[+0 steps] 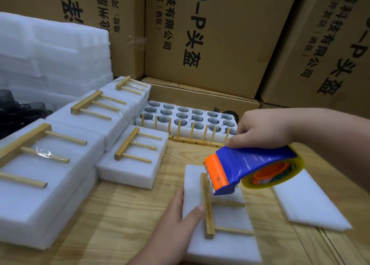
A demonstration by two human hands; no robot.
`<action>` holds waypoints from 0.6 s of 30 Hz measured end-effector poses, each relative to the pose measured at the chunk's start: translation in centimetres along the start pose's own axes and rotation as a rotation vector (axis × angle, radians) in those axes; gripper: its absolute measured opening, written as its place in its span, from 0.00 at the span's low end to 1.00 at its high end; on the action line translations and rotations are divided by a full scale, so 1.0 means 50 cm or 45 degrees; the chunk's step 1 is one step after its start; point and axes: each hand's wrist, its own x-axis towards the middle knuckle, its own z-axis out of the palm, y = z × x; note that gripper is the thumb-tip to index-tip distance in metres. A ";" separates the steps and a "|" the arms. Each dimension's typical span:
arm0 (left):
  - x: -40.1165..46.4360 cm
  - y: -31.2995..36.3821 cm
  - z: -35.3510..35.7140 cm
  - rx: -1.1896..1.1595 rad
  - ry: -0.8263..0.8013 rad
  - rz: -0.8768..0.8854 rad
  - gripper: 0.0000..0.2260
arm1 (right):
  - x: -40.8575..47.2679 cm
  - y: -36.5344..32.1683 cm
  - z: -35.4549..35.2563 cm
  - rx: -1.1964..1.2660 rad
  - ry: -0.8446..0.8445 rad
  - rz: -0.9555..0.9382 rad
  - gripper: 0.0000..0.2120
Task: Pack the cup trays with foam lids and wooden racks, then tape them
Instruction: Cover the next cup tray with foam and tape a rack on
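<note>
A white foam package lies on the wooden table in front of me, with a wooden rack resting on its foam lid. My left hand presses flat on the package's left side, thumb touching the rack's bar. My right hand grips a blue and orange tape dispenser, holding it tilted just above the rack's far end, its toothed edge close to the foam. Behind it, open foam cup trays hold dark glass cups, with several upright wooden racks along their near edge.
Several taped foam packages with racks on top fill the left side. Loose foam lids lie at the right. A foam stack and dark cups sit far left. Cardboard boxes wall the back.
</note>
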 end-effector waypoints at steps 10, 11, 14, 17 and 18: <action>0.009 0.020 -0.006 0.528 -0.081 0.148 0.51 | 0.015 0.042 0.050 0.044 -0.073 0.014 0.29; 0.012 0.025 -0.002 0.665 -0.033 0.187 0.56 | 0.015 0.047 0.055 0.044 -0.064 0.011 0.29; 0.028 0.051 0.017 0.857 -0.032 0.284 0.60 | 0.014 0.063 0.070 0.072 -0.054 0.004 0.30; 0.038 0.075 0.050 0.866 -0.059 0.327 0.61 | 0.008 0.089 0.088 0.155 -0.041 0.001 0.31; 0.039 0.081 0.064 0.841 -0.054 0.341 0.62 | 0.007 0.098 0.096 0.190 -0.030 -0.003 0.31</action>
